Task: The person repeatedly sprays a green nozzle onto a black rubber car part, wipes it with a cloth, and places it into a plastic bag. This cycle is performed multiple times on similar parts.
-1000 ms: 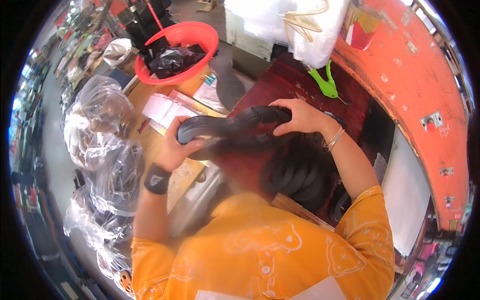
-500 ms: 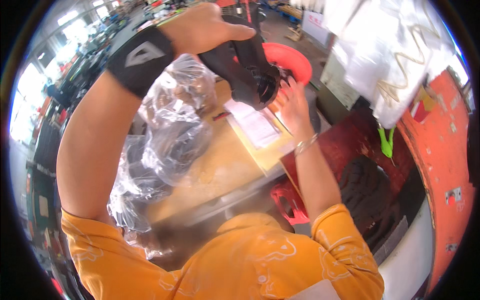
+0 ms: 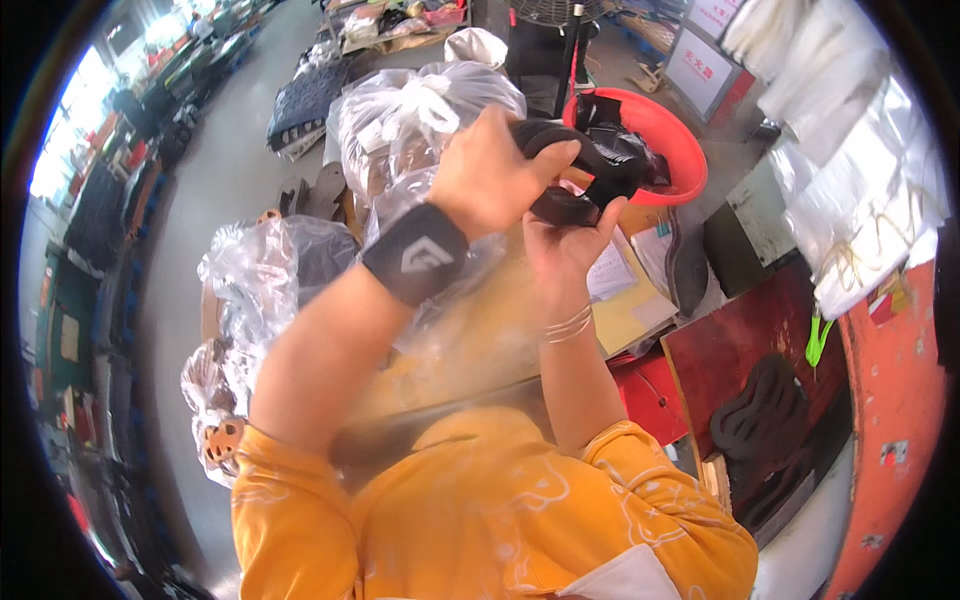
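My left hand (image 3: pixel 495 170), with a black band on its wrist, is closed round a bent stack of black sole-shaped pieces (image 3: pixel 610 175) held above the table. My right hand (image 3: pixel 572 245) has come up under the near end of the pieces, its thumb and fingers gripping them. How many pieces there are, I cannot tell. Just behind them stands a red tub (image 3: pixel 685 150) with crumpled black plastic (image 3: pixel 630 135) in it. Below the hands lie papers (image 3: pixel 610 272) on the yellowish tabletop (image 3: pixel 440 370).
Clear plastic bags (image 3: pixel 400 115) with bundled contents crowd the table's left and far side. To the right, dark soles (image 3: pixel 760 410) lie on a reddish-brown board (image 3: pixel 700 350). White plastic bags (image 3: pixel 860 230) and a bright green tool (image 3: pixel 818 340) hang beside an orange panel (image 3: pixel 895 400).
My left hand has come down and right with the black pieces, now closer to my right hand. My right hand has moved from beside the tub to grip their near end. The view has shifted.
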### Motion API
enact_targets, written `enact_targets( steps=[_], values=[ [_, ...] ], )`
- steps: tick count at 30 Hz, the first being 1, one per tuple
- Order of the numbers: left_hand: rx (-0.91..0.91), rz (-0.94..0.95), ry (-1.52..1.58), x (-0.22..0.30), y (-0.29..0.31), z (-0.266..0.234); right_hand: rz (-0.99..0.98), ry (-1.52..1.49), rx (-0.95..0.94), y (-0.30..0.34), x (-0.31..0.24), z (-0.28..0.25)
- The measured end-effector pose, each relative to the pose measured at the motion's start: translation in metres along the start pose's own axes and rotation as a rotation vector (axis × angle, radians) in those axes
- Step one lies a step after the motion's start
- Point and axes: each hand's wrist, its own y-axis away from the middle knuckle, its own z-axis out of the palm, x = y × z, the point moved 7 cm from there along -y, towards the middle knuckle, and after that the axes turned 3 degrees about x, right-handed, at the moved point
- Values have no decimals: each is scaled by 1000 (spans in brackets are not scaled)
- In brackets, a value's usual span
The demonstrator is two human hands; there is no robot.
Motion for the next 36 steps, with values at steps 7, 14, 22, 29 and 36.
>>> enact_targets(
  steps=[7, 14, 22, 29, 36],
  values=[
    [155, -266, 609, -97, 71, 29, 146, 312, -71, -36, 1, -22],
    [443, -346, -478, -257, 64, -37, 331, 445, -84, -47, -16, 21],
    [-465, -35, 336, -185, 121, 128, 681, 905, 184, -18, -13, 9],
    [-338, -459, 1013, -174, 189, 167, 1371, 820, 385, 65, 6, -74],
    [-154, -600, -345, -260, 201, 153, 1089, 1042, 719, 66, -56, -125]
  ],
)
